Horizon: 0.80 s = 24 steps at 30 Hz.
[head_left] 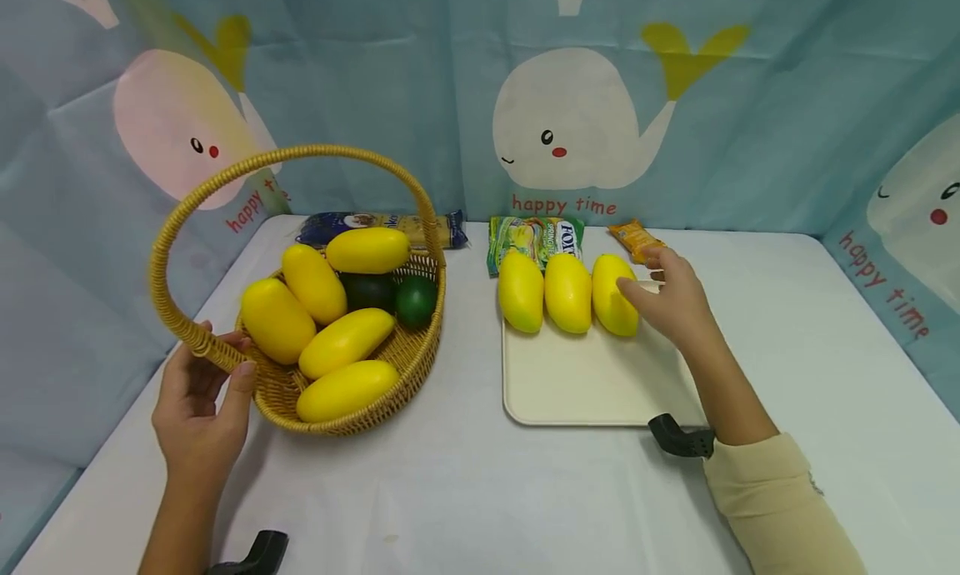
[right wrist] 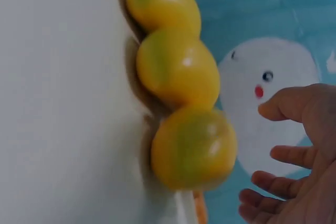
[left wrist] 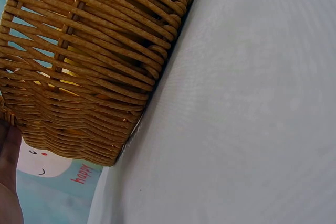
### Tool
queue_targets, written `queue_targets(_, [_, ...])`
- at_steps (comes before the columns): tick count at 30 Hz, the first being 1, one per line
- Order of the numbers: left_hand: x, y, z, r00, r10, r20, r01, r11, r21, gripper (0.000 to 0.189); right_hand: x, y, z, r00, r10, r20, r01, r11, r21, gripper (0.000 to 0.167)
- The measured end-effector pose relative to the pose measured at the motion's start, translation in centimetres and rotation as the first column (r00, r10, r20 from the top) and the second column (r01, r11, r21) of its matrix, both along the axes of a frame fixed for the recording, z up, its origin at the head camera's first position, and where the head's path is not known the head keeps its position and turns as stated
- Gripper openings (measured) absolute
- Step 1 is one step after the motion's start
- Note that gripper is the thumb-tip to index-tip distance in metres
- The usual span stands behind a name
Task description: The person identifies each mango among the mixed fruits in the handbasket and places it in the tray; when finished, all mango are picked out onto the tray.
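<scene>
Three mangoes (head_left: 567, 293) sit centre-right by the right hand (head_left: 672, 298), fingers spread; mid-left, the left hand (head_left: 201, 408) grips a wicker basket (left wrist: 94, 77).

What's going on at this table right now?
A person's left hand holds a golden-brown wicker basket near the base of its handle. Inside lie five yellow mango-shaped fruits and two dark green rounded fruits. The right hand hovers with nothing in it by the rightmost of three more yellow mango-shaped fruits, which lie in a row at the far side of a cream rectangular tray. The right wrist view shows a gap between hand and fruit.
</scene>
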<state>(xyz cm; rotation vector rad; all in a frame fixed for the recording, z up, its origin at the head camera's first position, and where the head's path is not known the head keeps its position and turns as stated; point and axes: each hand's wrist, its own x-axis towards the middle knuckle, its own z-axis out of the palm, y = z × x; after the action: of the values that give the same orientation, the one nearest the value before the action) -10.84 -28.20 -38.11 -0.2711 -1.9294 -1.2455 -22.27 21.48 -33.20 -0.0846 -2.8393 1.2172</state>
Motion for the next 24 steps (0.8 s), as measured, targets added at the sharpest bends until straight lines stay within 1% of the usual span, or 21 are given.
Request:
queue_targets(1, [-0.1, 0.0, -0.1, 1.0, 0.003, 0.002, -0.003, 1.0, -0.002, 0.057, 0.2, -0.4, 0.2, 0.999, 0.016, -0.052, -0.014, 0.999, 0.031, 0.065])
queue_targets(3, [-0.2, 0.0, -0.1, 1.0, 0.002, 0.0, -0.002, 1.0, 0.001, 0.057, 0.7, -1.5, 0.6, 0.986, 0.059, -0.153, -0.046, 0.995, 0.085, 0.058])
queue_targets(5, [-0.2, 0.0, -0.2, 1.0, 0.003, -0.001, -0.003, 1.0, 0.003, 0.057, 1.0, -2.9, 0.8, 0.964, 0.117, -0.239, -0.088, 0.987, 0.132, 0.051])
queue_targets(7, [-0.2, -0.1, -0.3, 1.0, 0.003, 0.0, -0.003, 1.0, 0.005, 0.058, 1.3, -4.5, 1.0, 0.939, 0.178, -0.295, -0.132, 0.977, 0.168, 0.045])
queue_targets(9, [-0.2, -0.2, -0.5, 1.0, 0.002, 0.002, -0.002, 1.0, 0.012, 0.058, 1.5, -6.3, 1.3, 0.916, 0.238, -0.322, -0.183, 0.964, 0.192, 0.042])
queue_targets(12, [-0.2, -0.2, -0.5, 1.0, 0.003, 0.004, -0.003, 1.0, 0.013, 0.058, 1.8, -9.0, 1.5, 0.872, 0.332, -0.36, -0.268, 0.939, 0.217, 0.038])
queue_targets(14, [-0.1, -0.1, -0.3, 1.0, 0.004, 0.003, -0.004, 1.0, 0.012, 0.058, 1.9, -11.0, 1.4, 0.825, 0.404, -0.396, -0.337, 0.913, 0.229, 0.035])
queue_targets(17, [-0.1, -0.1, -0.3, 1.0, 0.011, 0.002, -0.011, 1.0, 0.003, 0.058, 1.6, -13.9, 1.3, 0.739, 0.506, -0.445, -0.434, 0.862, 0.261, 0.034])
queue_targets(18, [-0.2, -0.1, -0.3, 1.0, 0.015, 0.005, -0.015, 1.0, -0.002, 0.058, 1.5, -14.9, 1.3, 0.708, 0.538, -0.457, -0.462, 0.843, 0.277, 0.034])
queue_targets(19, [-0.2, -0.1, -0.3, 1.0, 0.017, 0.008, -0.017, 1.0, -0.004, 0.058, 1.4, -15.9, 1.2, 0.672, 0.568, -0.475, -0.484, 0.822, 0.299, 0.035])
queue_targets(21, [-0.3, -0.3, -0.5, 1.0, 0.022, 0.014, -0.022, 1.0, -0.011, 0.059, 1.0, -17.9, 1.1, 0.613, 0.614, -0.498, -0.505, 0.789, 0.351, 0.038])
queue_targets(22, [-0.3, -0.3, -0.5, 1.0, 0.023, 0.017, -0.023, 1.0, -0.012, 0.059, 0.7, -18.9, 1.0, 0.584, 0.633, -0.508, -0.501, 0.774, 0.387, 0.039])
queue_targets(24, [-0.3, -0.3, -0.6, 1.0, 0.022, 0.019, -0.022, 1.0, -0.01, 0.059, 0.1, -20.9, 0.6, 0.523, 0.656, -0.544, -0.458, 0.754, 0.47, 0.041])
